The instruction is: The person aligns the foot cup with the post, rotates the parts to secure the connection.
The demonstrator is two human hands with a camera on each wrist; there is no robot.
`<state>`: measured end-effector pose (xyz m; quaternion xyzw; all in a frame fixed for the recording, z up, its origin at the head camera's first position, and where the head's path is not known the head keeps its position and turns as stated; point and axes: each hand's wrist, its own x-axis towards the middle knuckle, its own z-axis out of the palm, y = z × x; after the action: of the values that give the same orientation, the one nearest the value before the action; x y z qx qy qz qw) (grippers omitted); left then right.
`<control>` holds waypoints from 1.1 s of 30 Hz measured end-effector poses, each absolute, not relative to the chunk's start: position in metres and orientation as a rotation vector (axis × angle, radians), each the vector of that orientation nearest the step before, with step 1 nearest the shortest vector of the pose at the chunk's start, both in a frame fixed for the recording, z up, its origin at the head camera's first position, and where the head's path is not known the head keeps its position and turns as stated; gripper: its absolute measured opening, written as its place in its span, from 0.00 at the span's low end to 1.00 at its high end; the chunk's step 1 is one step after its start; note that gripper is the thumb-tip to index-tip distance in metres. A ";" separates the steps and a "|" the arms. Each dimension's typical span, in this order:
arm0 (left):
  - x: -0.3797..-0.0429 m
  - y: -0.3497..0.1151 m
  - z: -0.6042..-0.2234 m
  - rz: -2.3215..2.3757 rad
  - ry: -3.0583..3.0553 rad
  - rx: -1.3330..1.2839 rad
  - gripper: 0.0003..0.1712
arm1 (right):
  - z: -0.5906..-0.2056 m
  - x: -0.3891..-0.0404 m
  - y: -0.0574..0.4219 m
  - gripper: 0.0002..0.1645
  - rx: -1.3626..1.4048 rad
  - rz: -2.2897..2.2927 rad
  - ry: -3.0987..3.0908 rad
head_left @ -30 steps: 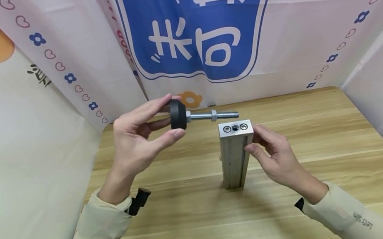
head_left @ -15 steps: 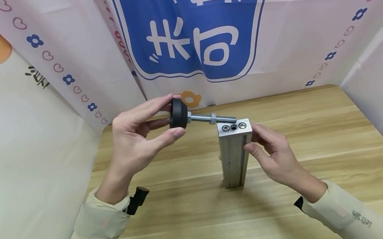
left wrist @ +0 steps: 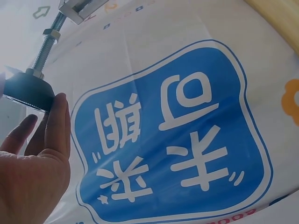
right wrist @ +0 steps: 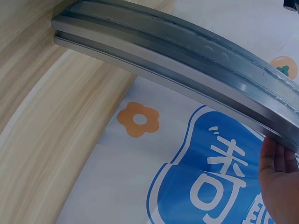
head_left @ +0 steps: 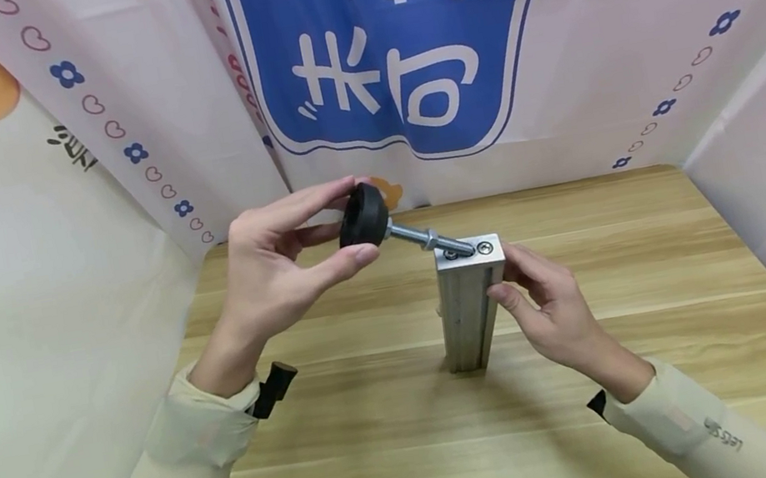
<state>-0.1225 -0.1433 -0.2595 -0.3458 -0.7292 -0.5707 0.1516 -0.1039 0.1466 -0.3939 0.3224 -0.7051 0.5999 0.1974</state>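
Note:
My left hand (head_left: 273, 262) pinches the black round base of a leveling foot (head_left: 364, 217) between thumb and fingers. Its threaded stud carries a hex nut (head_left: 431, 239) and slants down to the right. The stud's tip is at the middle hole on the top end of an upright aluminum profile (head_left: 467, 314); whether it has entered the hole I cannot tell. A screw sits on each side of that hole. My right hand (head_left: 551, 312) grips the profile near its top, from the right. In the right wrist view the profile (right wrist: 177, 60) spans the frame, with fingertips at its edge.
The profile stands on a wood-grain table (head_left: 357, 446). Behind the table hangs a printed cloth (head_left: 598, 68) with a blue sign, and pale cloth walls rise at the left and right. A black strap piece (head_left: 274, 388) sits on the left wrist.
My left hand has tilted the leveling foot, so its stud slopes more steeply. The stud's tip has come down from above the profile to its middle hole. The right hand stays in place.

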 end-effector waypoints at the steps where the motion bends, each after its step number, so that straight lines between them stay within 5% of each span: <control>1: -0.123 -0.143 -0.259 -1.639 -2.095 -0.989 0.35 | -0.394 -0.104 0.146 0.30 0.903 1.680 -1.972; 33: -0.127 -0.119 -0.229 -1.613 -2.153 -1.025 0.40 | -0.395 -0.104 0.148 0.27 0.899 1.674 -1.992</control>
<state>-0.1274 -0.1187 -0.2289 -0.3529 -0.7414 -0.5555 0.1312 -0.1045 0.1479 -0.3953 0.3204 -0.7099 0.5968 0.1932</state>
